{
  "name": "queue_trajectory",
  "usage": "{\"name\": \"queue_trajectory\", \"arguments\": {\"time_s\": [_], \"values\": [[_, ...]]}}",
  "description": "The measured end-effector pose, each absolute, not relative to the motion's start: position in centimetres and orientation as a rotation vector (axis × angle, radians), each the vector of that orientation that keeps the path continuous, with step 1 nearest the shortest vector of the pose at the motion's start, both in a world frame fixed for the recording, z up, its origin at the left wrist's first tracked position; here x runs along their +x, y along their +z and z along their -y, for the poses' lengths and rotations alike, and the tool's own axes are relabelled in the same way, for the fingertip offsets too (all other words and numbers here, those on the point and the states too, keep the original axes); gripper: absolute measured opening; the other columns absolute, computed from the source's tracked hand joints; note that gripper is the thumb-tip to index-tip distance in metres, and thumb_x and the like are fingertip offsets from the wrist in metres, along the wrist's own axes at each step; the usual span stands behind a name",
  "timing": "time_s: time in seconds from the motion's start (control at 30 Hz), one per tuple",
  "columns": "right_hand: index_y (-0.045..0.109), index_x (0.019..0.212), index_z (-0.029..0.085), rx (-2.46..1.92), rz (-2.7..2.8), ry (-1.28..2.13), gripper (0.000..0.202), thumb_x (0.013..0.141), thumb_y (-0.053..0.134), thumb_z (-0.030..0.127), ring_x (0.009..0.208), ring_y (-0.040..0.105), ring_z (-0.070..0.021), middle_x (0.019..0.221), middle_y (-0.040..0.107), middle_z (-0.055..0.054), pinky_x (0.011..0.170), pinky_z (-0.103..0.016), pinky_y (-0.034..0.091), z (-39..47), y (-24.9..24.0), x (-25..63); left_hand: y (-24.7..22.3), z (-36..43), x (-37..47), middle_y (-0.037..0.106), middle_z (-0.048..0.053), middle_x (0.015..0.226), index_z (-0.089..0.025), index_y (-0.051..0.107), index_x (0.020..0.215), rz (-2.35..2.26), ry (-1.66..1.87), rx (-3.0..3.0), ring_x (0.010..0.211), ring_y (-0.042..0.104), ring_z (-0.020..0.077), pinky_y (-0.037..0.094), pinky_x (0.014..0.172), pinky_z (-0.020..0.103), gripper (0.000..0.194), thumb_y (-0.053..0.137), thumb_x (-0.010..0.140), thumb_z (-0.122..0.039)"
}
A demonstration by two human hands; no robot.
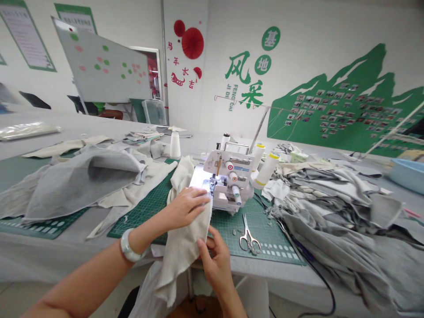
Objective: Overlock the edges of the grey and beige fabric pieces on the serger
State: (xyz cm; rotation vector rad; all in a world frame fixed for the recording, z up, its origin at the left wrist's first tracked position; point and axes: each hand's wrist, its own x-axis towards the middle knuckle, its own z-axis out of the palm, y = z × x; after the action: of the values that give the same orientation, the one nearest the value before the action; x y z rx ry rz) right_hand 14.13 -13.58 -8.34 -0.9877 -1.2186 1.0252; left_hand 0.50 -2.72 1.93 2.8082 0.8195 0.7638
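Before the white plastic sewing machine (pixel 228 181), ribbed cream fabric (pixel 185 240) drapes under the flattened left hand (pixel 190 204); the right hand (pixel 213 256) pinches its edge.

The left hand (pixel 189 205) lies flat on cream cloth (pixel 187 234) at the sewing machine (pixel 228 179); the right hand (pixel 215 260) pinches its edge nearer. Scissors (pixel 249 238) rest on a green mat (pixel 265 229), right. Grey fabric (pixel 344 229) heaps the bench (pixel 245 265) at right; white cones (pixel 266 170) stand behind the machine.
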Motion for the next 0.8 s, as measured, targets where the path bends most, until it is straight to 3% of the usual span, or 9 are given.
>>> {"name": "queue_trajectory", "arguments": {"time_s": [0.2, 0.47, 0.6, 0.7, 0.8], "values": [[0.057, 0.119, 0.02, -0.96, 1.181, 1.11, 0.034, 0.089, 0.059, 0.037, 0.059, 0.064, -0.0158, 0.071, 0.069, -0.003, 0.055, -0.025, 0.052, 13.7, -8.6, 14.3, 2.1, 2.7, 0.4, 0.058, 0.009, 0.132, -0.021, 0.061, 0.121, -0.78, 0.682, 2.829, 0.121, 0.052, 0.0235, 0.037, 0.104, 0.041, 0.031, 0.044, 0.096, -0.023], [0.059, 0.112, 0.02, -0.984, 1.108, 1.116, 0.033, 0.087, 0.062, 0.041, 0.057, 0.059, -0.0132, 0.066, 0.067, 0.001, 0.054, -0.021, 0.047, 13.2, -7.8, 14.5, 2.1, 1.8, 1.0, 0.056, 0.011, 0.133, -0.022, 0.06, 0.125, -0.816, 0.637, 2.891, 0.122, 0.052, 0.0262, 0.038, 0.103, 0.041, 0.034, 0.043, 0.097, -0.031], [0.063, 0.09, 0.017, -1.023, 1.148, 1.157, 0.026, 0.085, 0.062, 0.043, 0.054, 0.052, -0.0108, 0.061, 0.06, 0.003, 0.051, -0.019, 0.041, 13.4, -7.5, 14.4, 2.3, 1.6, 1.0, 0.056, 0.011, 0.133, -0.021, 0.06, 0.125, -0.798, 0.629, 2.899, 0.122, 0.052, 0.0261, 0.039, 0.103, 0.041, 0.034, 0.042, 0.098, -0.031], [0.064, 0.081, 0.016, -1.077, 1.163, 1.179, 0.025, 0.081, 0.066, 0.041, 0.065, 0.058, -0.0144, 0.071, 0.065, -0.001, 0.059, -0.022, 0.047, 13.6, -7.0, 13.9, 2.2, 1.2, 0.9, 0.056, 0.012, 0.134, -0.02, 0.06, 0.125, -0.799, 0.634, 2.892, 0.122, 0.053, 0.0264, 0.039, 0.103, 0.042, 0.035, 0.043, 0.097, -0.032], [0.063, 0.098, 0.016, -1.069, 1.081, 1.298, 0.028, 0.077, 0.068, 0.033, 0.089, 0.065, -0.0211, 0.095, 0.071, -0.006, 0.078, -0.029, 0.051, 14.0, -6.6, 12.6, 1.9, 0.8, 0.9, 0.056, 0.013, 0.135, -0.02, 0.061, 0.126, -0.773, 0.644, 2.888, 0.122, 0.053, 0.0281, 0.04, 0.102, 0.045, 0.035, 0.045, 0.096, -0.033]]}}
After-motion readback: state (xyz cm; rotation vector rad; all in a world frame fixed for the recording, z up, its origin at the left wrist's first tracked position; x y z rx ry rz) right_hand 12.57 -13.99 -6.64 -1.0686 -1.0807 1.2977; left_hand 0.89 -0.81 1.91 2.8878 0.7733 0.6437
